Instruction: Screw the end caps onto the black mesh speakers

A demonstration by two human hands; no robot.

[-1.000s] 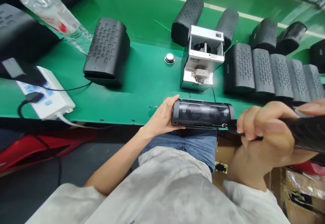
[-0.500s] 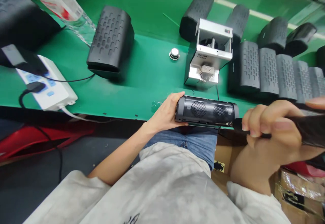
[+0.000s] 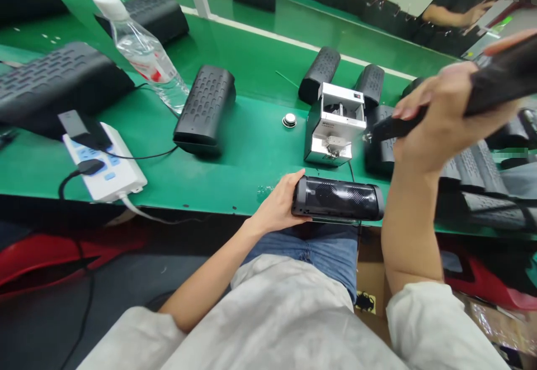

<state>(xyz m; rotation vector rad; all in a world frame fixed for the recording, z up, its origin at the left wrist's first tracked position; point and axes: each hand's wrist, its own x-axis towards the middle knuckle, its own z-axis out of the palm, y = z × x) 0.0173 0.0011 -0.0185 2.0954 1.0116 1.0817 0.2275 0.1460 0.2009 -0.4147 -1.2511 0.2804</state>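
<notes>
My left hand [image 3: 280,203] is wrapped round the left end of a black speaker [image 3: 342,197] at the table's front edge, its perforated driver panel facing up. In my right hand [image 3: 444,109] is a black electric screwdriver [image 3: 501,79], raised above the table on the right. The screwdriver's tip points left, close to the right side of a silver screw feeder [image 3: 335,126] standing behind the speaker. Whether a screw sits on the tip is too small to tell. Left of the feeder lies a small round metal dish [image 3: 289,120].
A finished-looking black speaker [image 3: 205,109] stands near a water bottle [image 3: 146,56] on the green table [image 3: 247,174]. A white power strip [image 3: 113,168] with plugs lies at the left. Several black speakers [image 3: 472,163] line the right. Across the table, a person's arm [image 3: 447,16] shows.
My right hand has lifted the electric screwdriver up and away from the speaker's right end, to beside the screw feeder. My left hand keeps its hold. The camera view has shifted.
</notes>
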